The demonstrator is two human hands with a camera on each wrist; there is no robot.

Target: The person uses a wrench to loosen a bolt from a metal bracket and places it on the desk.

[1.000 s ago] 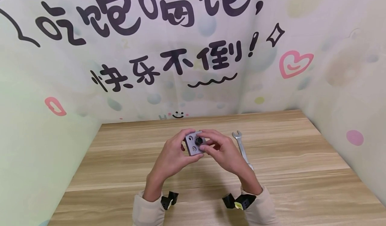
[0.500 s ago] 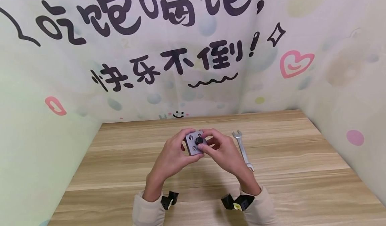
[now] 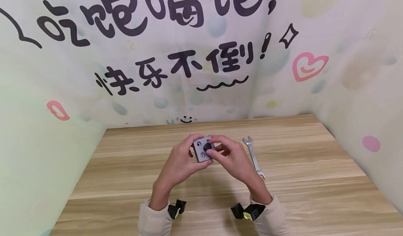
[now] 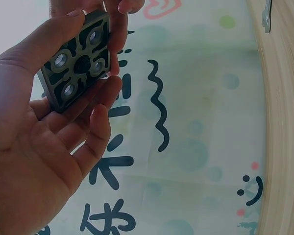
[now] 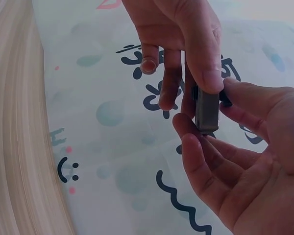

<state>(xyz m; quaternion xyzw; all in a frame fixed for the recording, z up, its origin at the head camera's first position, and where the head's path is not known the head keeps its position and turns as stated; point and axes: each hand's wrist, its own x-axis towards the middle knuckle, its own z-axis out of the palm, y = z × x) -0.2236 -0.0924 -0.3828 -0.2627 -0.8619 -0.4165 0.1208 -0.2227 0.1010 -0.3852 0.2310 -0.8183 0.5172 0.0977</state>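
Observation:
A square grey plate (image 3: pixel 198 150) with round holes near its corners is held up over the table. My left hand (image 3: pixel 177 158) grips it by the edges, thumb on the lower side and fingers on the upper. A black hex-headed bolt (image 3: pixel 207 146) sits at the plate's centre, its head pinched by the thumb and index finger of my right hand (image 3: pixel 235 156). The left wrist view shows the ribbed back of the plate (image 4: pixel 91 46), with a dark round part in its middle. Edge-on in the right wrist view, the bolt head (image 5: pixel 226 97) stands out from one face.
An open-ended wrench (image 3: pixel 253 157) lies on the wooden table (image 3: pixel 302 194), to the right of my right hand. Behind the table hangs a printed backdrop (image 3: pixel 151 106), with side panels left and right. Black cameras (image 3: pixel 248 211) are strapped at both sleeves.
My right thumb and index finger have shifted slightly around the bolt head, and the right hand has drawn slightly outward. The left hand and the plate stay nearly still.

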